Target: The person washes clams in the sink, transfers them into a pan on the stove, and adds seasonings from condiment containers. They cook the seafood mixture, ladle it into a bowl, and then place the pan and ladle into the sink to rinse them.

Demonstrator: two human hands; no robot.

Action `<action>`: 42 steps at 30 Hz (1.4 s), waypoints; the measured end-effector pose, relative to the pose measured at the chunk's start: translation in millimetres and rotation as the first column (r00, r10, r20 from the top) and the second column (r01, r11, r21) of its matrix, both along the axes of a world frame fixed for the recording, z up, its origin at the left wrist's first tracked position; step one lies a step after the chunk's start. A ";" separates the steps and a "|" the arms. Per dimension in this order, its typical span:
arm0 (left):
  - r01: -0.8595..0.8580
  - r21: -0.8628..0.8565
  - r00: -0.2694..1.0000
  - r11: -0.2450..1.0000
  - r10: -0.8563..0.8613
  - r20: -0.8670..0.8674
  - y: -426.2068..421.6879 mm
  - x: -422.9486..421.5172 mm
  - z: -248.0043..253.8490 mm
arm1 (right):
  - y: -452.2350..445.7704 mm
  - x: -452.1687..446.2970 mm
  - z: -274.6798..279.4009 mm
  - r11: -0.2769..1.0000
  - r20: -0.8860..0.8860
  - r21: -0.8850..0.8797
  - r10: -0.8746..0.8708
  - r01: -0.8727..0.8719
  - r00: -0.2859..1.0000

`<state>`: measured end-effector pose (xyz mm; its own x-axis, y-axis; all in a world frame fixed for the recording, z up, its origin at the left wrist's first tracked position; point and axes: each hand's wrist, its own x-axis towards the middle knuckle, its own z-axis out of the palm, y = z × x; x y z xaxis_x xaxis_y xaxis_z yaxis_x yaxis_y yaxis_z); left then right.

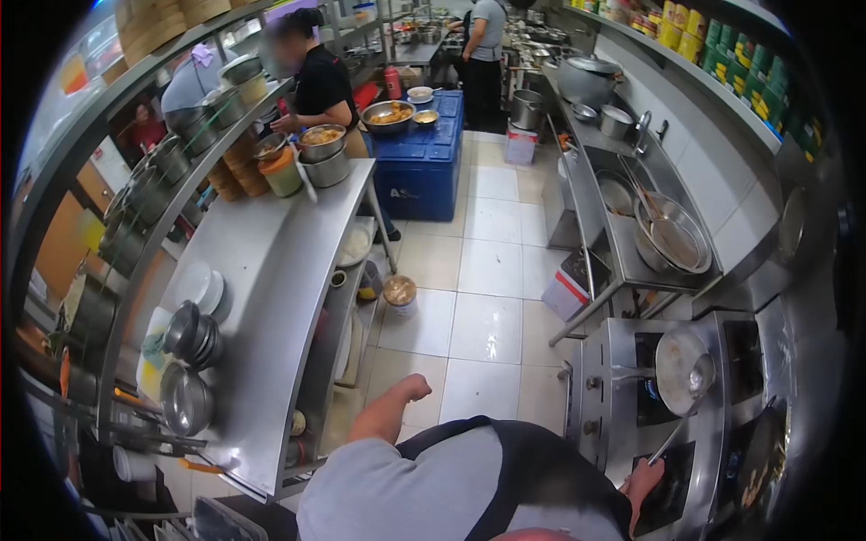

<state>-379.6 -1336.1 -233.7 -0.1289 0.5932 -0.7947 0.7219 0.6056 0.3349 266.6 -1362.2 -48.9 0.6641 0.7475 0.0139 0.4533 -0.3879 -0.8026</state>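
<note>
My right hand (644, 480), at the lower right, is wrapped round the handle of a metal ladle (667, 440). The ladle's bowl rests inside a pale, shallow pan (677, 353) on the stove. A blue flame shows under the pan's left side, and its handle (633, 372) points left with no hand on it. My left hand (414, 389) hangs over the tiled floor between counter and stove, its fingers curled in. Nothing shows in it.
A steel counter (271, 298) on the left holds stacked metal bowls (189, 334). Beyond the stove stands a sink bench with a large basin (672, 236). A tub (400, 296) sits on the floor. Near the blue cooler (419, 171), a co-worker (322, 86) stands.
</note>
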 end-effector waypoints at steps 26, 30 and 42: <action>-0.176 0.040 0.980 0.984 0.179 -0.091 -70.3 -39.2 -3.2 | 42.6 54.0 -47.5 0.992 0.021 -0.120 0.040 -0.037 0.999; -0.186 0.010 0.981 0.983 0.186 -0.052 -71.3 -19.9 24.0 | 37.1 55.0 -41.2 0.993 0.057 -0.091 0.083 -0.077 0.995; -0.373 0.664 0.855 0.648 0.519 -0.026 -71.9 -90.9 118.1 | 56.6 89.7 -68.4 0.964 0.458 -0.238 0.217 -0.117 0.862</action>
